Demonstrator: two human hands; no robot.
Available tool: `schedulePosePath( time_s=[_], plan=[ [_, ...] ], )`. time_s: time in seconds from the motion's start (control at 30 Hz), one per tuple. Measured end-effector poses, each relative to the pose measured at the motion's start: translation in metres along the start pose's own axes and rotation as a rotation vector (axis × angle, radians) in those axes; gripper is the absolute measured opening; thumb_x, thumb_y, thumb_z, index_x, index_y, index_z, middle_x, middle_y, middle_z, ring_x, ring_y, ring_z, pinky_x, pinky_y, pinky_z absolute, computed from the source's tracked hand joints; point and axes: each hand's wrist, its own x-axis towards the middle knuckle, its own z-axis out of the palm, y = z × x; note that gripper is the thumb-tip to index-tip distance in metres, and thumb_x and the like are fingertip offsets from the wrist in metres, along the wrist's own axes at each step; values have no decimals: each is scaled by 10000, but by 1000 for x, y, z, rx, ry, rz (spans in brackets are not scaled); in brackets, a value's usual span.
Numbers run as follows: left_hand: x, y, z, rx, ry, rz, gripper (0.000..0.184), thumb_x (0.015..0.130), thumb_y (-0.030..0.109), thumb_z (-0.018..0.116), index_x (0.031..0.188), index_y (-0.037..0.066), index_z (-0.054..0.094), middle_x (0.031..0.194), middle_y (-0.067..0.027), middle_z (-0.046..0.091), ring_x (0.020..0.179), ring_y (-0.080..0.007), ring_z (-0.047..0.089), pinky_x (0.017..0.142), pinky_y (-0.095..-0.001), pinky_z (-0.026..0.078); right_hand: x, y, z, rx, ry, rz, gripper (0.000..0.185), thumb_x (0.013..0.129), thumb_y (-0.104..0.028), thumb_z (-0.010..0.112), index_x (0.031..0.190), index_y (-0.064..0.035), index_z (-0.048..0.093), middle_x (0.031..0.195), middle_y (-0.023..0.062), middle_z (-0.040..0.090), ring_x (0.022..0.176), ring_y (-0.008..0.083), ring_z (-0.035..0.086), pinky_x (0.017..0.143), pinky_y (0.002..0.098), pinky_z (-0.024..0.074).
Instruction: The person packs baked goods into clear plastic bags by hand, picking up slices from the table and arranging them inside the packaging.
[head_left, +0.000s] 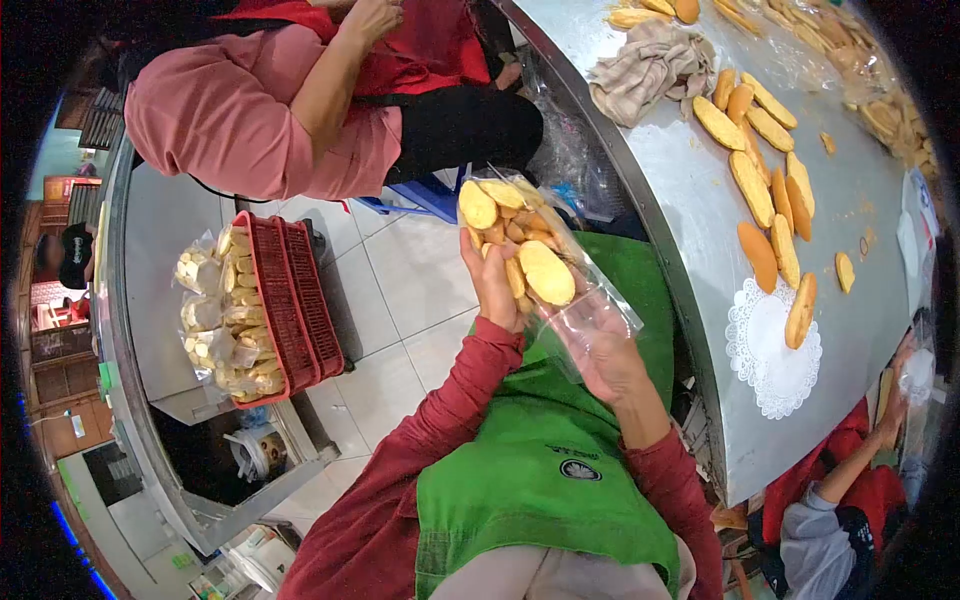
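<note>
A clear plastic bag (548,268) of oval yellow slices with brown undersides is held up in front of my green apron. My left hand (493,282) is closed around the bag's left side, thumb against the plastic. At the bag's lower right, its unfilled end spreads over my right hand (607,355), which supports it from beneath; some of those fingers are hidden by the bag and slices. More loose oval slices (752,190) lie on the metal table to the right. A round white paper doily (770,350) lies near the table's edge, with one slice resting partly on it.
The metal table (670,190) curves along my right, holding a crumpled cloth (655,72) and bagged slices (885,105). A red basket (290,300) of filled bags stands left. One person in a pink sleeve (225,120) sits nearby; another person's arm (855,455) shows lower right.
</note>
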Motion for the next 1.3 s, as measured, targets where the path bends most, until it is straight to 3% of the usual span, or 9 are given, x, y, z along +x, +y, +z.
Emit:
schedulePosePath(
  time_s=[0.13, 0.33, 0.43, 0.63, 0.83, 0.93, 1.03, 1.13, 1.3],
  plan=[
    [-13, 5, 9, -30, -30, -62, 784, 762, 101, 499, 1431, 61, 92, 1330, -150, 348, 1161, -268, 432, 963, -350, 399, 1, 2, -11, -58, -52, 19, 645, 805, 57, 576, 1385, -80, 332, 1326, 79, 418, 1108, 168, 496, 882, 290, 469],
    [-23, 2, 12, -26, -64, -66, 781, 770, 96, 492, 1439, 76, 89, 1345, -156, 328, 1152, -266, 439, 956, -348, 407, -3, 4, -12, -92, -93, -29, 642, 831, -67, 610, 1401, -108, 318, 912, 1, 565, 674, 93, 553, 495, 187, 425],
    [-29, 8, 19, -23, -59, -85, 783, 773, 89, 490, 1442, 82, 83, 1362, -157, 311, 1161, -263, 431, 963, -346, 399, -7, -1, -4, -125, -45, -43, 595, 887, -173, 571, 1409, -108, 294, 719, -24, 517, 482, 75, 462, 384, 184, 355],
    [-33, 8, 18, -4, -85, -71, 787, 775, 84, 486, 1445, 85, 74, 1376, -155, 297, 1178, -265, 412, 978, -339, 382, -8, 2, -7, -165, -69, -68, 548, 939, -301, 493, 1410, -117, 283, 675, -2, 503, 466, 91, 458, 380, 191, 356],
    [-29, 8, 20, -13, -98, -48, 786, 769, 86, 488, 1444, 80, 87, 1381, -154, 293, 1181, -262, 411, 971, -336, 387, -13, 14, 2, -56, 109, -160, 505, 957, -290, 440, 1387, -64, 301, 971, 85, 591, 660, 153, 577, 454, 249, 453],
    [-28, 9, 21, 1, -78, -49, 789, 760, 90, 488, 1443, 74, 92, 1381, -153, 295, 1185, -263, 408, 969, -334, 387, -15, 19, 2, 65, 186, -195, 460, 951, -242, 442, 1346, -31, 338, 1128, 107, 560, 798, 187, 618, 545, 276, 504],
    [-28, 9, 21, 4, -83, -59, 786, 761, 87, 484, 1442, 70, 92, 1377, -153, 305, 1185, -262, 407, 974, -332, 381, -11, 27, -5, -20, 248, -228, 443, 922, -176, 490, 1316, -19, 362, 1162, 118, 546, 849, 221, 632, 624, 285, 526],
    [-22, 5, 16, 41, -72, -20, 782, 763, 85, 480, 1444, 73, 95, 1371, -152, 316, 1181, -258, 410, 979, -338, 375, -17, 20, -6, -224, 282, -100, 464, 875, -82, 525, 1306, -4, 372, 1197, 139, 527, 865, 237, 633, 672, 309, 536],
    [-14, 9, 13, -14, -84, 1, 745, 759, 81, 471, 1423, 55, 134, 1353, -139, 340, 1192, -261, 407, 999, -356, 359, -46, 4, -9, -148, 149, -92, 484, 809, -11, 540, 1272, 18, 402, 1157, 143, 545, 925, 269, 628, 749, 352, 532]
  ],
)
